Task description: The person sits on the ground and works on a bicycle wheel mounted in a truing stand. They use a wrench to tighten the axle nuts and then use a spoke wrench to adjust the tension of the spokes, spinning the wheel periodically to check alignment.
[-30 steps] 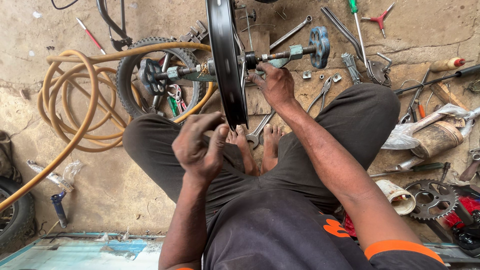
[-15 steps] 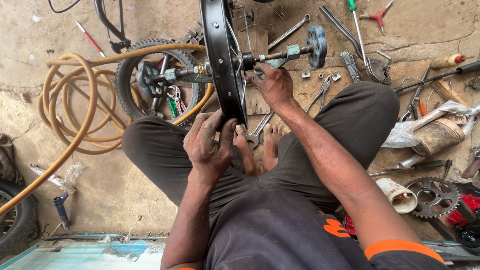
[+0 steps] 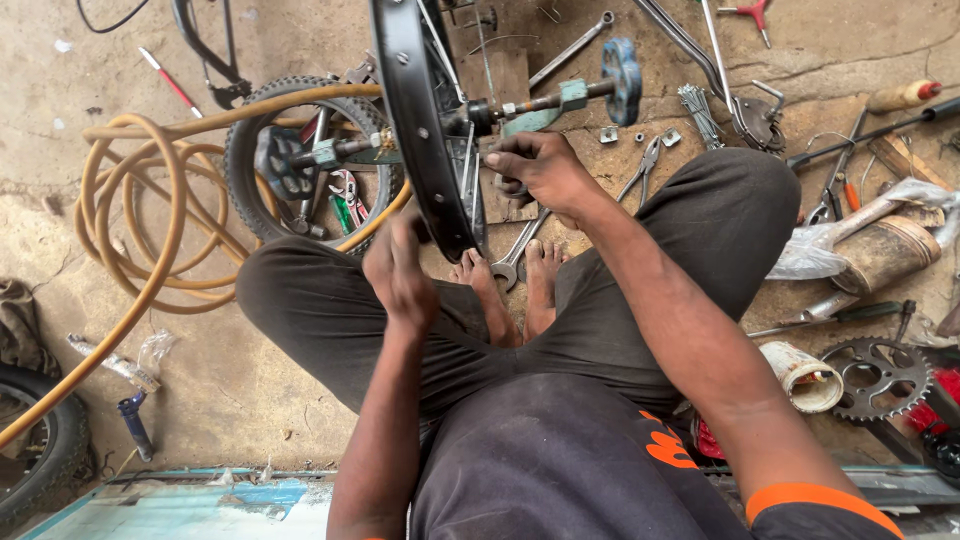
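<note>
Standing upright between both hands, the black wheel rim (image 3: 415, 130) — left hand (image 3: 398, 268) grip clamped on its edge, right hand (image 3: 540, 168) closed by the spokes.

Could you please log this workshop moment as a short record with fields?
Setting: person seated cross-legged on a concrete floor
Left hand: on the black wheel rim, which stands upright
Right hand: fingers at the spokes beside the axle
Between the feet: spanner
Left of rim: coiled yellow hose, small tyre
Right side: sprocket, pliers
</note>
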